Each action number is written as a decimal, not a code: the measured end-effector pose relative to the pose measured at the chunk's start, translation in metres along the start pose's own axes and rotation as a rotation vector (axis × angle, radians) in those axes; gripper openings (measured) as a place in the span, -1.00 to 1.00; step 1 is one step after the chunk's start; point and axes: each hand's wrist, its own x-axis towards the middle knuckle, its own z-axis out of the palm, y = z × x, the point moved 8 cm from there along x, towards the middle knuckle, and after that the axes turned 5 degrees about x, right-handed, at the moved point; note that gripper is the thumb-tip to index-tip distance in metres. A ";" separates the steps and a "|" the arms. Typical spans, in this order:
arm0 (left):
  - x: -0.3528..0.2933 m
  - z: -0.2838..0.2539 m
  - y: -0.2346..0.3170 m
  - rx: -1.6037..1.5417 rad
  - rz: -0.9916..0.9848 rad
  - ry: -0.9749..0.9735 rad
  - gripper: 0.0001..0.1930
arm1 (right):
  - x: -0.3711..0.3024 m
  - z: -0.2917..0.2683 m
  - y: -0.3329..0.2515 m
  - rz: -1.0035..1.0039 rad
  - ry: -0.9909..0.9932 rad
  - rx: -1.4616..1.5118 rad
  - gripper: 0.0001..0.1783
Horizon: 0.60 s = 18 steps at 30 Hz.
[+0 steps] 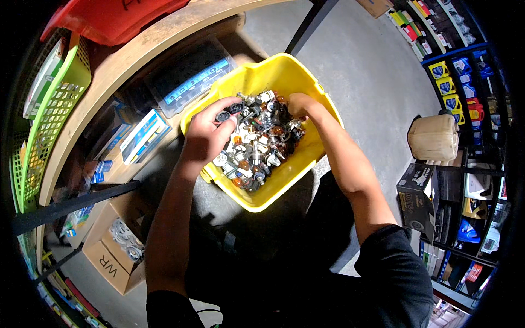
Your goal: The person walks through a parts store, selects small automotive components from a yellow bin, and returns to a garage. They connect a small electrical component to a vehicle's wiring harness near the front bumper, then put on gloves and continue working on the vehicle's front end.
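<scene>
A yellow plastic bin (pixel 254 203) stands in front of me, partly filled with a loose pile of small car bulbs (pixel 257 150) with clear or amber glass and metal or plastic bases. Over the bin's left side, my left hand (pixel 208 134) is closed around two black-based car bulbs (pixel 235 107). Their round connector ends face up, while the rest is hidden by the fingers. My right hand (pixel 302 105) reaches down into the far right part of the pile. Its fingers are curled, with the tips out of sight, so whatever they grip cannot be made out.
Left of the bin, a wooden shelf (pixel 117 63) carries a clear organizer case (pixel 188 74), small boxes and a green basket (pixel 54 123). An open cardboard box (pixel 112 268) sits below. On the right are a beige jerrycan (pixel 433 138), a black box (pixel 415 197) and racks of bottles.
</scene>
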 end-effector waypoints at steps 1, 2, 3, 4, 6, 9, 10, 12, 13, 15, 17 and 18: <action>0.001 0.001 0.000 -0.006 0.009 0.003 -0.61 | -0.004 -0.005 0.000 0.009 -0.013 -0.010 -0.75; 0.003 0.003 -0.002 -0.029 0.008 0.002 -0.60 | -0.004 -0.006 -0.003 -0.088 -0.109 -0.125 -0.63; 0.004 0.005 -0.002 -0.052 -0.002 -0.003 -0.60 | -0.011 -0.016 -0.001 -0.128 -0.055 0.055 -0.64; 0.005 0.006 -0.004 -0.072 -0.016 -0.005 -0.60 | -0.022 -0.024 -0.003 -0.171 -0.004 0.237 -0.65; 0.006 0.009 -0.003 -0.103 -0.063 -0.015 -0.60 | -0.040 -0.034 -0.004 -0.168 0.001 0.610 -0.75; 0.007 0.012 -0.008 -0.092 -0.167 -0.038 -0.60 | -0.059 -0.032 -0.016 -0.194 -0.223 0.953 -0.79; 0.007 0.010 -0.007 -0.110 -0.161 -0.019 -0.61 | -0.063 -0.034 -0.018 -0.187 -0.208 0.954 -0.76; 0.010 0.010 -0.004 -0.150 -0.145 0.011 -0.63 | -0.044 -0.028 0.000 -0.258 0.012 0.397 -0.75; 0.011 0.011 -0.003 -0.143 -0.153 0.009 -0.63 | -0.036 -0.016 0.004 -0.248 -0.026 0.241 -0.76; 0.011 0.010 -0.002 -0.126 -0.170 0.011 -0.62 | -0.020 0.008 0.010 -0.254 -0.103 -0.071 -0.77; 0.011 0.009 -0.005 -0.111 -0.179 0.017 -0.61 | -0.018 0.039 0.011 -0.221 -0.321 -0.060 -0.78; 0.011 0.008 -0.007 -0.110 -0.183 0.022 -0.61 | -0.019 0.044 0.014 -0.172 -0.341 -0.008 -0.81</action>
